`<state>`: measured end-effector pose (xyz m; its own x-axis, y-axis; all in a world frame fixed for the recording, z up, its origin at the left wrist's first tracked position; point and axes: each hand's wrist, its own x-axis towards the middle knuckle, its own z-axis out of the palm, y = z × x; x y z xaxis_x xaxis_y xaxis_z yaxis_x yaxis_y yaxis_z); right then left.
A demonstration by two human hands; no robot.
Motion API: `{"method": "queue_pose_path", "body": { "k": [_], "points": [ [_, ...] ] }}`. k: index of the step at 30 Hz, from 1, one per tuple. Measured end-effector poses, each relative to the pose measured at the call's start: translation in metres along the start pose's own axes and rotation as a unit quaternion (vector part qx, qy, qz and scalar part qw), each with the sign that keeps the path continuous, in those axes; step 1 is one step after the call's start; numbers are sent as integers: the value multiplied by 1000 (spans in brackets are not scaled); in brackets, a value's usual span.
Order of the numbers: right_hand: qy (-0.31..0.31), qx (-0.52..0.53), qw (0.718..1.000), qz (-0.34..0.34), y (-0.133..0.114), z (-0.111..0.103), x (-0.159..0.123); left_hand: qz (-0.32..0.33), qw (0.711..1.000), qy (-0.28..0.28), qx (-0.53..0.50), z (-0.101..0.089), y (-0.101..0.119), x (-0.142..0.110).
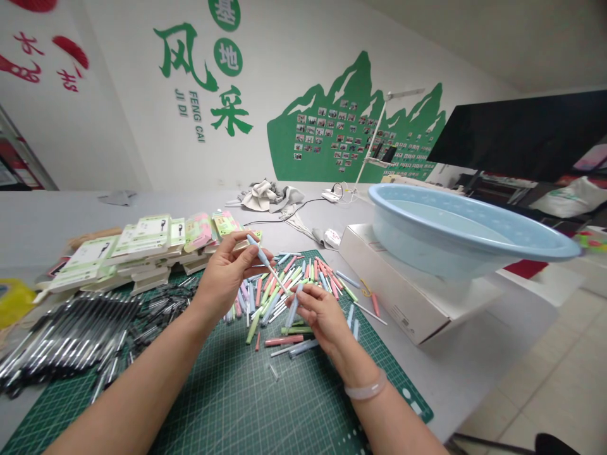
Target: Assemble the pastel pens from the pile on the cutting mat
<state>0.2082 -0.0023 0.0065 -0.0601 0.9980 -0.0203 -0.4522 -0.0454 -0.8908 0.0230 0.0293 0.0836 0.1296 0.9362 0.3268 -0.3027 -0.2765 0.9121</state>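
My left hand (226, 273) pinches a blue pen part (258, 249) from which a thin white stem (279, 282) slants down to the right. Between the fingers of my right hand (323, 314) is a light blue pen tube (294, 308), tilted, its upper end close to the tip of the stem. Whether the two pieces touch, I cannot tell. Beneath and behind both hands lies a loose heap of pink, green, blue and white pen parts (270, 297) on a green cutting mat (222, 392). A small clear piece (274, 371) lies nearer to me.
Many black pens (71, 335) lie in a row on the left. Behind them are stacked light green boxes (142, 237). On the right, a big blue basin (455, 246) rests on a white carton (403, 291). Gray cloths (270, 196) and a cable lie farther back.
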Motion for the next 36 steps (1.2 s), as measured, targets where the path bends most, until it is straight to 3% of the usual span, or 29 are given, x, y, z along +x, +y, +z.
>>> {"method": "queue_pose_path", "body": {
  "k": [16,18,20,22,24,27,31,33,36],
  "points": [
    [-54,66,995,57,0,4,-5,-6,999,26,-19,-1,-6,2],
    [-51,52,997,30,-2,6,-7,-6,1000,25,-17,-1,-6,2],
    [-26,-4,999,-40,-4,7,-9,-5,999,26,-18,-1,-5,2],
    [9,-92,987,-129,-5,9,-10,-5,999,29,-24,0,-4,2],
    [18,-130,976,-172,-6,10,-11,-4,999,30,-31,0,-3,2],
    [-1,-63,989,-137,-7,9,-9,-4,999,31,-33,0,-2,1],
    [4,48,999,-16,-3,0,-1,-3,999,30,-34,0,-3,2],
    [50,125,991,29,1,-7,5,-1,999,31,-34,-1,-4,2],
    [111,198,973,38,7,-15,15,-4,999,36,-33,-2,-6,3]
  ]
}}
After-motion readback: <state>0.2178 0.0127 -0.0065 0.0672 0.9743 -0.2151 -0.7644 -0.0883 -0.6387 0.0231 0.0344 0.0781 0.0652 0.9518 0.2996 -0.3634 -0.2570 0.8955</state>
